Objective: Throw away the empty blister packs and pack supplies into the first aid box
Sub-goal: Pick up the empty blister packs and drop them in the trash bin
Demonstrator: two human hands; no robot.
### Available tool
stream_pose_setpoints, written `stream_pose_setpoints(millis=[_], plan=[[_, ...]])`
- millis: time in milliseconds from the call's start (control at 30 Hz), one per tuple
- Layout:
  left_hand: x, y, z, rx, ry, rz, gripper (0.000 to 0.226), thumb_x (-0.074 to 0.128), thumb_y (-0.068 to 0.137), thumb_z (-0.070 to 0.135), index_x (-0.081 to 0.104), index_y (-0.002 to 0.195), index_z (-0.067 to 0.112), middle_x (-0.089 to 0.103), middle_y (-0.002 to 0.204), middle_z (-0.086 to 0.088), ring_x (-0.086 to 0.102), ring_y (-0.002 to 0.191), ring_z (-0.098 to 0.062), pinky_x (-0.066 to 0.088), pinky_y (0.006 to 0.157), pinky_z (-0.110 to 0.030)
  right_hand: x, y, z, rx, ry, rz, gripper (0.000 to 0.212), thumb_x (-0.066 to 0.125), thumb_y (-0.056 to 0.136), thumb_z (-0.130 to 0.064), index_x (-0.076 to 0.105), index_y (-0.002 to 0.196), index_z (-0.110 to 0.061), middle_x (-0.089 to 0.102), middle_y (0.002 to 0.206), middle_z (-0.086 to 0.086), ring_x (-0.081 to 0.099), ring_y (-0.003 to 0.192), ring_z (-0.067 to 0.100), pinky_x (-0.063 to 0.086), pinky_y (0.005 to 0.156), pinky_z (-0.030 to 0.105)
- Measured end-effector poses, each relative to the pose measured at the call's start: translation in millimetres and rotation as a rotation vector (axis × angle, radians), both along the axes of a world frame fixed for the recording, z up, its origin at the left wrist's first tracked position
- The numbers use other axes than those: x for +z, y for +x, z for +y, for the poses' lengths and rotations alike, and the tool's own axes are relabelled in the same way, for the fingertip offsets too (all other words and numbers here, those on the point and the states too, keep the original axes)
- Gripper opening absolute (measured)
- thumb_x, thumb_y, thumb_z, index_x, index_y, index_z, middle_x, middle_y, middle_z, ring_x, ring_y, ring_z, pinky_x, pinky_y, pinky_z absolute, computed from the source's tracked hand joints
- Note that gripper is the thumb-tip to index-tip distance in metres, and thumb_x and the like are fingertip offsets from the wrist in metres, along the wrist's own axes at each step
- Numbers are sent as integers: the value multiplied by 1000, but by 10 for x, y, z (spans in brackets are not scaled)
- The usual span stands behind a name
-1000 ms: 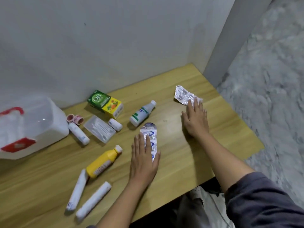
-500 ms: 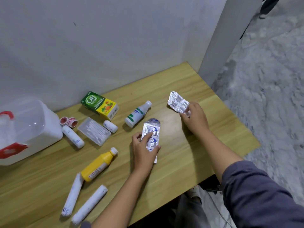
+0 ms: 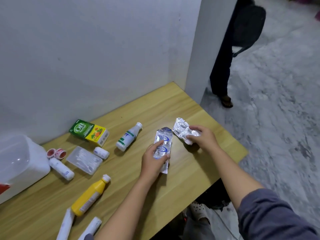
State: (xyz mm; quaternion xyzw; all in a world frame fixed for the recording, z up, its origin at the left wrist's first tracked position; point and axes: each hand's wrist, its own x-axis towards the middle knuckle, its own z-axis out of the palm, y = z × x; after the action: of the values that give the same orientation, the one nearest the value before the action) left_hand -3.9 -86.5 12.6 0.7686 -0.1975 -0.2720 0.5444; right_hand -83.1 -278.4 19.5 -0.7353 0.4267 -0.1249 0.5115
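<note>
My left hand (image 3: 154,160) grips a long silver blister pack with blue print (image 3: 163,141), lifted a little off the wooden table (image 3: 190,170). My right hand (image 3: 203,137) holds a crumpled silver blister pack (image 3: 181,130) just to its right. The translucent first aid box (image 3: 19,163) with red parts sits at the far left edge. Between box and hands lie a green and yellow carton (image 3: 89,132), a white bottle (image 3: 129,136), a yellow bottle (image 3: 90,196), a clear pack of cotton swabs (image 3: 84,160), bandage rolls (image 3: 61,168) and red tape rolls (image 3: 56,153).
Two white tubes (image 3: 65,226) lie at the table's near left edge. A white wall runs behind the table, with a pillar (image 3: 204,49) at its right end. Another person's leg and sandal (image 3: 223,94) stand on the grey floor beyond the pillar.
Both hands went from lying flat on the blister packs to gripping and lifting them. The right hand's pack moved left toward the other pack. The view swung up and right.
</note>
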Motion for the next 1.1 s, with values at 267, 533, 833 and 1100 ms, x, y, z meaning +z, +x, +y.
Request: stream_pose_setpoints(millis=[267,533,833,1100], plan=[[292,-589,-1022,-226,-182,80,56,67,83,-7,52,133,14,54,118,6,58,111,-16,49,96,-27,398,-970,-532,-247,-175,-85,51,71,76,-4,58,125,-8,56,122,11,52,104,15,34,77,14],[90,-1886,-2005,-594,-144,77,58,62,87,-1,44,141,11,43,130,3,44,122,-9,32,92,2,3,-2443,-871,-527,-185,69,56,70,72,2,56,126,-8,52,126,17,52,117,27,31,85,15],[-1439,-2491,-2175,-577,143,174,60,52,87,-8,41,143,9,42,139,-4,39,135,-18,25,96,-7,-1554,-3043,-811,-589,35,167,53,68,71,10,57,121,-2,51,126,19,50,120,30,30,93,17],[-2896,-2162,-2240,-331,329,235,61,62,79,-15,49,135,6,55,130,-20,55,122,-37,45,104,-48,-2782,-2792,-788,-441,184,198,54,68,74,4,55,125,-6,48,125,10,46,112,13,27,91,10]])
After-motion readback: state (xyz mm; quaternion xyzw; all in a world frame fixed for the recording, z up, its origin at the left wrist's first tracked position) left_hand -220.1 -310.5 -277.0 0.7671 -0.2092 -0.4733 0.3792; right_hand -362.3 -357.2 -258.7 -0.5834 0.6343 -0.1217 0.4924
